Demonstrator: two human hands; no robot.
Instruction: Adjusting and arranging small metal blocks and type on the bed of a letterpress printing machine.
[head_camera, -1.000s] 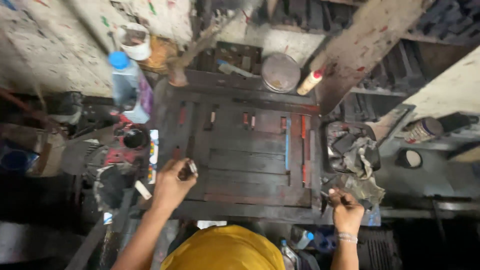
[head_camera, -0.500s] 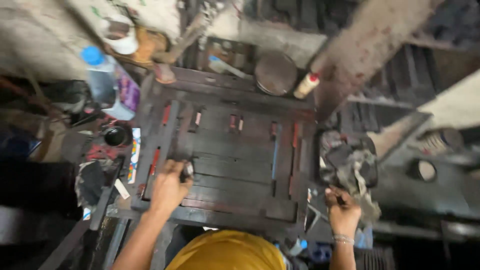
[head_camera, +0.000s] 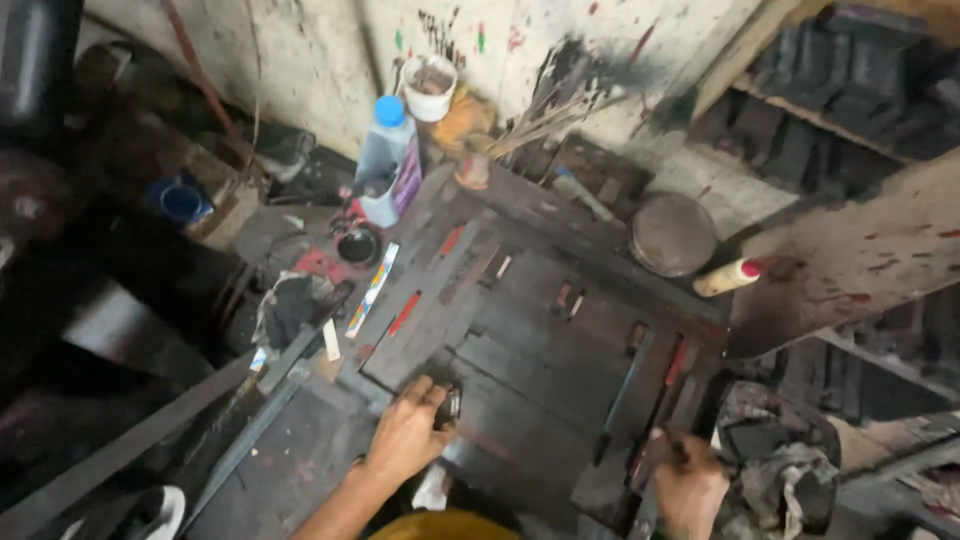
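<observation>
While the left hand (head_camera: 408, 438) curls closed around a small dark metal tool (head_camera: 449, 406), its knuckles rest on the dark metal frame (head_camera: 520, 370), near the front edge. Tool tip touches the frame's blocks. Right hand (head_camera: 688, 482) sits at the frame's right edge, fingers bent around something dark; what it grips, cannot tell. Grey rags (head_camera: 785, 470) lie just beside that hand. Red strips (head_camera: 405, 313) are set among the frame's bars. Farther out: a round metal lid (head_camera: 673, 234), a blue-capped bottle (head_camera: 385, 150), a white cup (head_camera: 430, 87) against the spattered wall.
</observation>
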